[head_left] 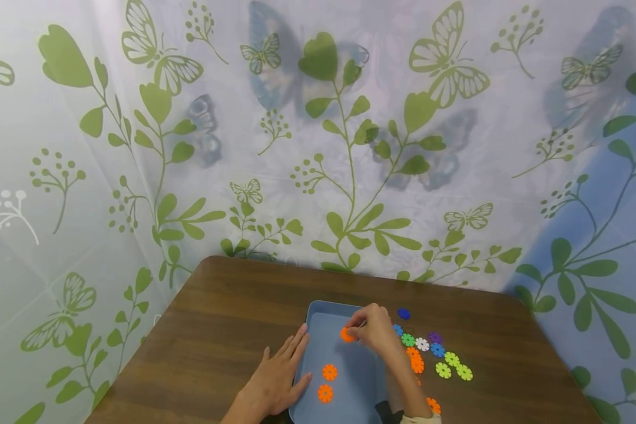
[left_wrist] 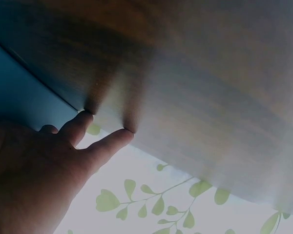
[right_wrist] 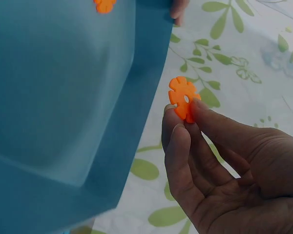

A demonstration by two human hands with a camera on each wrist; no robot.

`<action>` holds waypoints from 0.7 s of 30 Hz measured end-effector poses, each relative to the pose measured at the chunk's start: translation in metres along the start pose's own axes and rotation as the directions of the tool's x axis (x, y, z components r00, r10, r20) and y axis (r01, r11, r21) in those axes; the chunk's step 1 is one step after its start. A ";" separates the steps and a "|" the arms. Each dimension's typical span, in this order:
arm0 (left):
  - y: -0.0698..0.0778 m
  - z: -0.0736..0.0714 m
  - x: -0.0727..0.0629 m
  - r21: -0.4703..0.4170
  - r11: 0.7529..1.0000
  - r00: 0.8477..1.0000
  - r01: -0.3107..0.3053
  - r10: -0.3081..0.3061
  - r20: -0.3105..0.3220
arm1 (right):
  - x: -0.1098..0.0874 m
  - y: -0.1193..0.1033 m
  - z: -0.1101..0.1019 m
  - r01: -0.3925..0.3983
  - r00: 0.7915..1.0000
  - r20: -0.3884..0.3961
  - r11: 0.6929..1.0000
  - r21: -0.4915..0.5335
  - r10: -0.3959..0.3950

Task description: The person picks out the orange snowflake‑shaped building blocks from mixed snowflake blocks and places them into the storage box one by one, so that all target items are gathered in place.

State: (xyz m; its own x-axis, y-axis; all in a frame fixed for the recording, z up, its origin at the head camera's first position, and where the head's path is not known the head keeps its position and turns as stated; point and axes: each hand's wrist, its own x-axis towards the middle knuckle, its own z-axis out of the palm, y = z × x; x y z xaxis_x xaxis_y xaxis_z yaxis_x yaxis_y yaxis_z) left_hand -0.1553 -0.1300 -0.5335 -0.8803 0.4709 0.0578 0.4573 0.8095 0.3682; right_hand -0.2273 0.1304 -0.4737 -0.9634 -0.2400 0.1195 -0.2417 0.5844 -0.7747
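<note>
A: Where's the orange disc [head_left: 346,335] rel. to the hands?

B: In the R hand [head_left: 377,331], pinched betw. thumb & fingers, held up over the tray [head_left: 350,377], nr. its far edge. R hand's on its right, so obv. the nearer one. L hand [head_left: 278,376] is nearer the viewer, at the tray's L edge: fingers straight & spread, gripping nothing.

A: Other discs in there?

B: Two orange ones [head_left: 325,372], flat, nearer the L edge.

A: Long axis?

B: None; it's round & notched, no pointing end. R wrist cam shows it tilted up, face part-turned. Tray's long axis runs approx. near-to-far.
</note>
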 end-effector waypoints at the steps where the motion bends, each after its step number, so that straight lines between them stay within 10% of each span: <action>1: 0.000 0.000 0.000 -0.001 1.000 1.000 0.005 -0.005 0.005 | 0.001 0.000 0.002 -0.006 1.000 0.007 1.000 -0.001 0.006; 21: 0.001 0.000 0.000 0.009 1.000 1.000 0.027 -0.027 0.014 | 0.009 0.009 0.028 0.029 0.995 0.098 0.999 -0.035 -0.026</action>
State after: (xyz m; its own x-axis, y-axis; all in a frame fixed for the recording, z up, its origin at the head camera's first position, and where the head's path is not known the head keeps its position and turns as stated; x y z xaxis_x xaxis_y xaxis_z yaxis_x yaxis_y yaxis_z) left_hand -0.1552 -0.1292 -0.5332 -0.8906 0.4535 0.0348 0.4343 0.8251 0.3613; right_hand -0.2346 0.1121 -0.4967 -0.9409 -0.3296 0.0782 -0.2738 0.6040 -0.7485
